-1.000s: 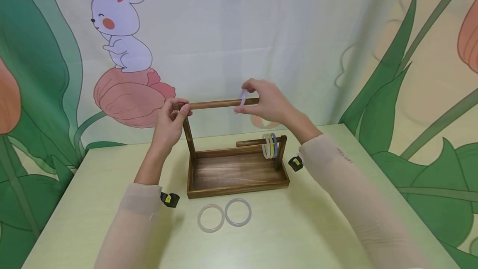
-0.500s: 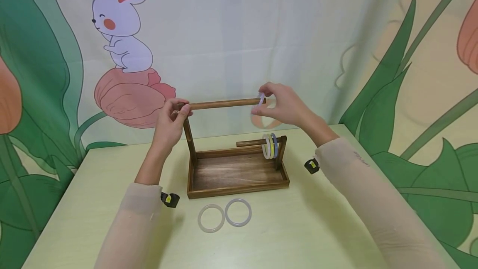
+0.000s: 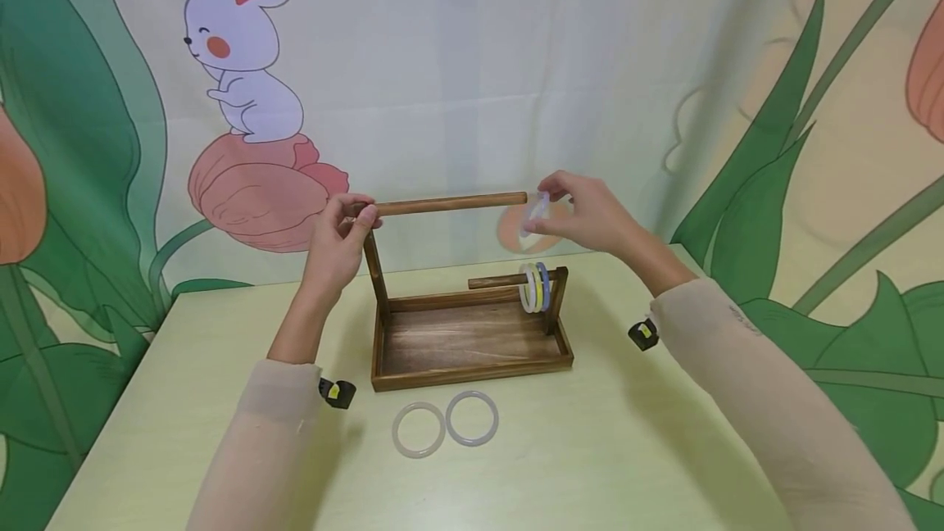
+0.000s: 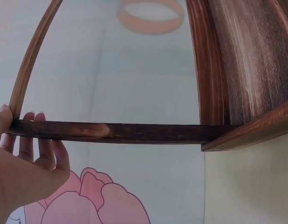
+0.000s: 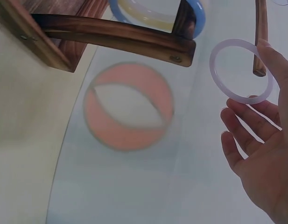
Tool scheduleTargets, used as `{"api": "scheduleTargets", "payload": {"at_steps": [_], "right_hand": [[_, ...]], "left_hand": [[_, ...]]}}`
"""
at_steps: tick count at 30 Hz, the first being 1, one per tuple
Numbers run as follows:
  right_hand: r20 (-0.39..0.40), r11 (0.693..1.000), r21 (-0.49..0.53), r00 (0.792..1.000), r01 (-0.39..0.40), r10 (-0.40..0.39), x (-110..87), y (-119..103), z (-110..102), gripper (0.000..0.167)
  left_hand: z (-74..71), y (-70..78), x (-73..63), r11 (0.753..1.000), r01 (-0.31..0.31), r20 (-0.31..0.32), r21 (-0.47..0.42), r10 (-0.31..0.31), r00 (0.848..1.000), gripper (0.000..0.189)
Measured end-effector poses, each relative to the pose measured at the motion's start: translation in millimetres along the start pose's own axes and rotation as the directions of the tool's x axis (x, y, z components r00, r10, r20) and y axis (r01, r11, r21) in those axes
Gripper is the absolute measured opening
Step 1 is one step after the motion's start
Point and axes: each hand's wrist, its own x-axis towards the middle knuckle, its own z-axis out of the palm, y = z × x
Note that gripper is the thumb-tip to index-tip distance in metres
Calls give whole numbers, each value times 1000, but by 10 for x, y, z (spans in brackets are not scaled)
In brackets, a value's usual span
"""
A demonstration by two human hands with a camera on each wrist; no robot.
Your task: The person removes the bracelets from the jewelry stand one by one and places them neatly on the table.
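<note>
My left hand [image 3: 341, 244] grips the top left corner of a dark wooden bangle stand [image 3: 472, 379], where the post meets the upper rod [image 3: 450, 204]. A pale lilac bangle [image 5: 217, 77] is pinched between the thumb and fingers of my right hand [image 3: 590, 215]. In the head view that bangle is just beyond the upper rod's free right end, apart from it. On the lower rod [image 3: 487, 282] hang a whitish bangle [image 3: 527, 301], a yellow bangle [image 3: 537, 301] and a blue bangle [image 3: 546, 301], side by side near the right post.
Two pale bangles lie flat on the table [image 3: 546, 465] in front of the stand: a whitish one [image 3: 396, 441] at left and a greyish lilac one [image 3: 472, 443] beside it. A printed curtain [image 3: 413, 64] hangs behind the table.
My right hand has moved right along the upper rod with the lilac bangle, bringing it off the rod's free end. The left hand has stayed at the corner.
</note>
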Motion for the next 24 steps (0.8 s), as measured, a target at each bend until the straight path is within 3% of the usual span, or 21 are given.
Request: {"api": "scheduleTargets", "payload": {"at_steps": [10, 18, 24], "right_hand": [[-26, 996, 89, 999, 24, -22, -246, 71, 0, 56], [-10, 972, 232, 999, 45, -44, -559, -80, -3, 48], [46, 955, 288, 995, 67, -83, -825, -212, 67, 47]], "left_hand": [[-18, -6, 8, 1000, 3, 12, 10, -3, 1000, 35], [-27, -1, -11, 1000, 10, 13, 25, -11, 1000, 36], [-20, 7, 12, 1000, 8, 13, 22, -8, 1000, 35]]}}
